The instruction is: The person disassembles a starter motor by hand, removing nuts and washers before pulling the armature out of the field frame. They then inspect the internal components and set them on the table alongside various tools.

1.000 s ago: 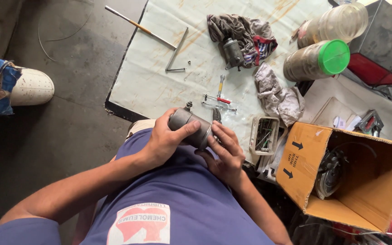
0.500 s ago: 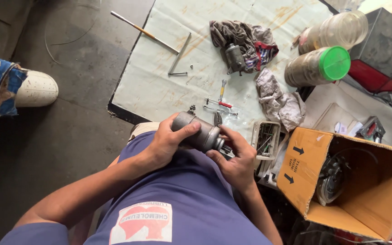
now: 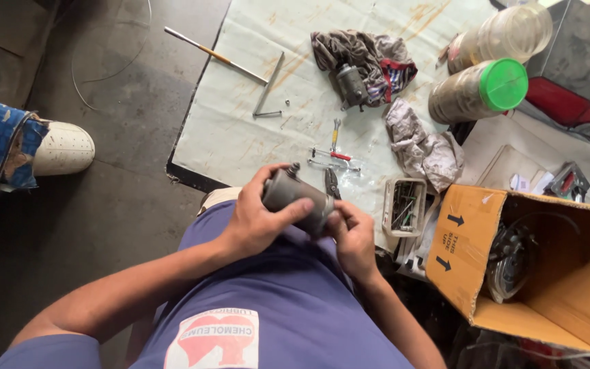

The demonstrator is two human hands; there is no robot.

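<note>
My left hand (image 3: 257, 219) wraps around a grey cylindrical motor body (image 3: 296, 197) and holds it over my lap, just above my purple shirt. My right hand (image 3: 354, 236) grips the right end of the same cylinder, fingers curled on its end face. A short shaft sticks out of the cylinder's upper left end. What my right fingertips touch is hidden.
A pale sheet (image 3: 240, 130) on the floor carries pliers (image 3: 331, 182), small screwdrivers (image 3: 332, 154), a bent rod (image 3: 268, 89), rags around another grey part (image 3: 352, 85), two jars (image 3: 479, 89), a small tray of screws (image 3: 403, 205). An open cardboard box (image 3: 548, 273) stands right. Another person's shoe (image 3: 59, 147) is left.
The camera has drifted, so everything sits a little lower and further right in view. Both hands keep their hold on the cylinder; my right fingers have shifted on its end.
</note>
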